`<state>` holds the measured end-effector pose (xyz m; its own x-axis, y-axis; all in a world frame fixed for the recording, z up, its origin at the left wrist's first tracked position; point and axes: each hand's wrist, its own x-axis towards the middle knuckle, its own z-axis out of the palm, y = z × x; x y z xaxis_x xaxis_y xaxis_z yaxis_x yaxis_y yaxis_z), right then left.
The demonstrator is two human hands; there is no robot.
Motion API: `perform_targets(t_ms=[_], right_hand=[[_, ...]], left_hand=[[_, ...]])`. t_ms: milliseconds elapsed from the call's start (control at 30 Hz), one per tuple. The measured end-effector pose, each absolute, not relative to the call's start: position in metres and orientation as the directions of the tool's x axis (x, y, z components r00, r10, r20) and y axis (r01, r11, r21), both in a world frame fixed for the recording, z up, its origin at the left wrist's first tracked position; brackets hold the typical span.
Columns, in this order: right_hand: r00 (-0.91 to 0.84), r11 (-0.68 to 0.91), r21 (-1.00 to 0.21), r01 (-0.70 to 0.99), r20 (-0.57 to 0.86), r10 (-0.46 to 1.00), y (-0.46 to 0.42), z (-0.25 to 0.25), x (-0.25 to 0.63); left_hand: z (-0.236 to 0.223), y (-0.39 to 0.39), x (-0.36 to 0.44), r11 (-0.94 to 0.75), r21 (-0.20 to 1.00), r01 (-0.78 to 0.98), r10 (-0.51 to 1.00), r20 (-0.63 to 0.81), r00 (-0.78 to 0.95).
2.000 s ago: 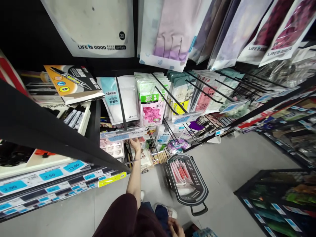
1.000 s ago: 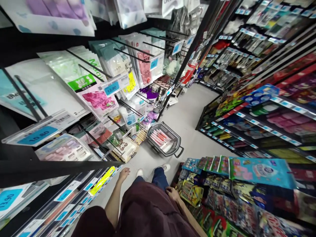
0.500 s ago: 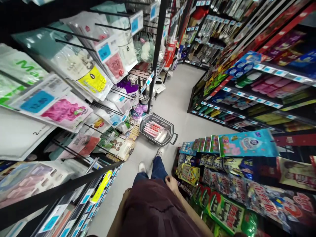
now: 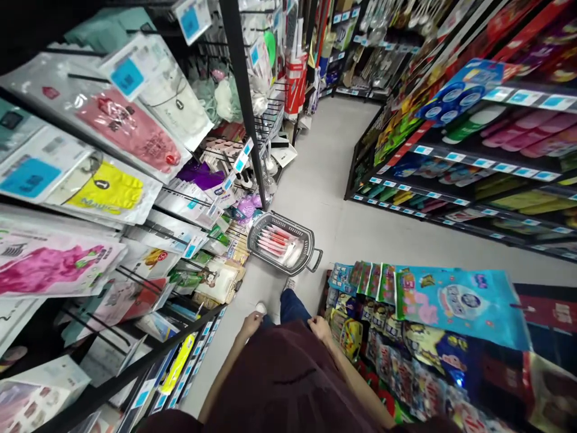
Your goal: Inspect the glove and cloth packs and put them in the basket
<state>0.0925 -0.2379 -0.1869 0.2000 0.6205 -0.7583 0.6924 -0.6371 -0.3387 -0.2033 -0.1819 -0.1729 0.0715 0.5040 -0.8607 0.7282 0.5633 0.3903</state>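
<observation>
My left hand (image 4: 251, 323) hangs low in front of me, beside the hem of my dark maroon top (image 4: 288, 367). Its fingers are loosely curled, and I see nothing in them. On the other side, my right hand (image 4: 320, 328) is by my jeans (image 4: 293, 305) at the top's hem, fingers also curled, with no object showing. Ahead of my feet a grey shopping basket (image 4: 311, 234) stands on the floor, apart from both hands. Several flat red-and-white packs (image 4: 274, 237) lie inside it next to a white packet (image 4: 294, 252). Its handle (image 4: 316, 260) juts out to the right.
Racks of packaged gloves (image 4: 108, 186) and other hanging goods line my left. At lower right, a rack holds bagged goods, among them a large blue bag (image 4: 460, 300). Shelves with price tags (image 4: 455, 156) stand farther right. The grey aisle floor (image 4: 324, 150) runs ahead between them.
My left hand has come forward and up from beside my top. My right hand has shifted slightly right. The view has moved ahead past the left racks, and the basket sits a little closer.
</observation>
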Motion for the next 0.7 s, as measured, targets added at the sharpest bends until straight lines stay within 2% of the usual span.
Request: perform_targets(t_ms=[233,500,700], right_hand=[[0.085,-0.611,-0.349,0.71,-0.819,0.567,-0.184,-0.195,0.119],[0.103,-0.675,-0.235,0.7,-0.901,0.421,-0.161,-0.198,0.15],[0.111,-0.688,-0.22,0.691,-0.909,0.402,-0.153,-0.197,0.159]], left_hand=[[-0.149,-0.14,-0.135,0.424,0.486,0.764,0.531,-0.817,0.225],[-0.144,-0.111,-0.134,0.411,0.353,0.84,0.55,-0.831,0.08],[-0.15,-0.089,-0.129,0.434,0.34,0.835,0.538,-0.841,0.063]])
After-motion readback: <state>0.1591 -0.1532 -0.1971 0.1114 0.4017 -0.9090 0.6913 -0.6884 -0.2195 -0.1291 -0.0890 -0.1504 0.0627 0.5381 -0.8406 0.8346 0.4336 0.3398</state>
